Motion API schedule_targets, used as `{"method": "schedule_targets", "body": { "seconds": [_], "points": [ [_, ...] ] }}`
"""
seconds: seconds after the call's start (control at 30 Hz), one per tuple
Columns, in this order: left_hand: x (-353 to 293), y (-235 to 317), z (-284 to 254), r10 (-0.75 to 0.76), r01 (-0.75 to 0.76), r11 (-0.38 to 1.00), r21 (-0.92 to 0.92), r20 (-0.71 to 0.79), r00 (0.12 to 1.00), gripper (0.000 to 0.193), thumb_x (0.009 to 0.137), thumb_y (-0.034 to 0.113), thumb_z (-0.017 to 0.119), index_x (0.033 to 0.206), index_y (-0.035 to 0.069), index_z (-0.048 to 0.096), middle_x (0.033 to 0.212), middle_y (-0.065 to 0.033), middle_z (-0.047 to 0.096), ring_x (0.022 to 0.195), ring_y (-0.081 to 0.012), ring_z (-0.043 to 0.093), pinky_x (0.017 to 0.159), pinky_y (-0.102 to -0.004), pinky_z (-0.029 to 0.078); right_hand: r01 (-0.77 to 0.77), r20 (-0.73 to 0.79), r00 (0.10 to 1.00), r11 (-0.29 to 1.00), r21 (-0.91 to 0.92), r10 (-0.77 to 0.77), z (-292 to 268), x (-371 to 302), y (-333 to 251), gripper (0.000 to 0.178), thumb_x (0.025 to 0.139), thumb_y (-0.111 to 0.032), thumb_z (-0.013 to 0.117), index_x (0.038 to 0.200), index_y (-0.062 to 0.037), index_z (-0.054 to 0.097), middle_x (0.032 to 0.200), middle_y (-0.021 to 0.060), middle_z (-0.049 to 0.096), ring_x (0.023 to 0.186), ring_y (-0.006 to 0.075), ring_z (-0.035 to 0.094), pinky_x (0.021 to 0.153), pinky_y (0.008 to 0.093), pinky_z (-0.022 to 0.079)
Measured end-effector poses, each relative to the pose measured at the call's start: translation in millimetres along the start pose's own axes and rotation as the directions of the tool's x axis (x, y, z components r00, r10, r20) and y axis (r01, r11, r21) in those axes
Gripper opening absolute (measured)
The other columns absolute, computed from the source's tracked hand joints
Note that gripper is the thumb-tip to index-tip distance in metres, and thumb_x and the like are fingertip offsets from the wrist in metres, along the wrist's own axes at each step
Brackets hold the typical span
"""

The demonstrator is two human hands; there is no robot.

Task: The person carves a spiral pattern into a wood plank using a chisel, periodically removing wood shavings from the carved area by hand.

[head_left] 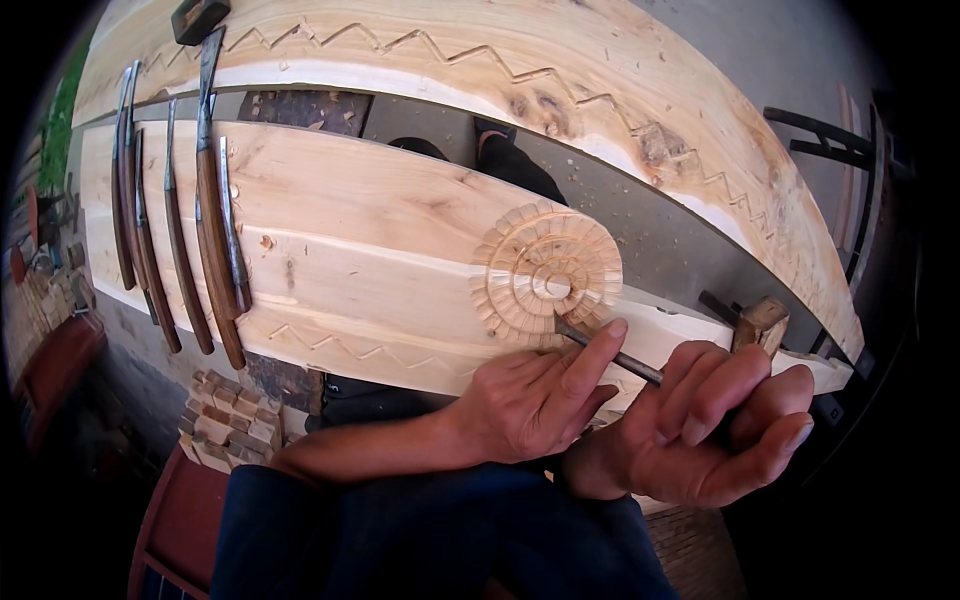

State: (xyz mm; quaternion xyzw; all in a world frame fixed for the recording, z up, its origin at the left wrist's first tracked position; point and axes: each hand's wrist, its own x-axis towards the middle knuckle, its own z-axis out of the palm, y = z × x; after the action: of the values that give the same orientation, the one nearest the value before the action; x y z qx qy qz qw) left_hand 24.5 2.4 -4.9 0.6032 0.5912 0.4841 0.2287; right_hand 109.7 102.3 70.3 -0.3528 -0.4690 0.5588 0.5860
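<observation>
A carved round rosette (520, 240), with rings and petal-like notches, stands out on a pale wooden board (370, 205). Low on the rosette rests the tip of a carving chisel (640, 368), its metal shaft slanting down to the right. My left hand (530, 405) lies on the board's near edge, index finger and thumb closed about the shaft close to the blade. Curled around the rear of the chisel is my right hand (710, 425), palm turned up; the fingers hide the handle.
Several chisels and gouges (175, 240) lie side by side on the board's left part. A second board (480, 75) with zigzag carving curves across the far side. A dark block-shaped head (200, 18) sits far left, stacked wood blocks (232, 420) near left, a wooden block (760, 325) right.
</observation>
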Motion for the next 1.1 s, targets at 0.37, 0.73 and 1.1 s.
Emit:
{"method": "schedule_targets", "body": {
  "seconds": [0.37, 0.73, 1.1],
  "points": [
    [-9.3, 7.1, -0.8, -0.099, 0.100, 0.995, 0.009, -0.052, 0.994, 0.059, 0.098, 0.009, 0.080, 0.148, -0.012, 0.059, 0.119, -0.0169, 0.081, 0.078, -0.0179, 0.078, 0.068, -0.0309, 0.060, 0.043, 0.108, 0.994, 0.985, -0.165, -0.026, 26.5, -6.9, 3.1, 0.037, 0.112, -0.028, 0.066, 0.092, -0.0081, 0.043, 0.065, 0.0060, 0.058, 0.043, 0.0110, 0.046, 0.039, 0.0281, 0.039],
    [-21.1, 13.9, -64.4, -0.665, 0.813, 0.386, -0.437, 0.479, 0.573, 0.048, 0.120, 0.017, 0.053, 0.165, 0.008, 0.038, 0.144, -0.0151, 0.071, 0.121, -0.0128, 0.064, 0.115, -0.0283, 0.049, 0.398, 0.628, 0.774, 0.832, -0.386, -0.080, 71.8, -21.3, 24.9, 0.024, 0.089, -0.016, 0.087, 0.088, -0.0090, 0.064, 0.069, 0.0031, 0.056, 0.051, 0.0156, 0.060, 0.046, 0.0338, 0.048],
    [-8.0, 5.0, -38.4, -0.036, 0.139, 0.967, -0.214, 0.426, 0.904, 0.034, 0.115, 0.016, 0.056, 0.144, 0.002, 0.067, 0.119, -0.0136, 0.080, 0.092, -0.0265, 0.075, 0.088, -0.0361, 0.061, 0.530, 0.495, 0.833, 0.616, -0.583, -0.248, 29.9, -30.9, -24.6, 0.027, 0.092, -0.011, 0.083, 0.085, -0.0049, 0.058, 0.067, 0.0062, 0.055, 0.048, 0.0195, 0.054, 0.048, 0.0311, 0.043]
  ]
}}
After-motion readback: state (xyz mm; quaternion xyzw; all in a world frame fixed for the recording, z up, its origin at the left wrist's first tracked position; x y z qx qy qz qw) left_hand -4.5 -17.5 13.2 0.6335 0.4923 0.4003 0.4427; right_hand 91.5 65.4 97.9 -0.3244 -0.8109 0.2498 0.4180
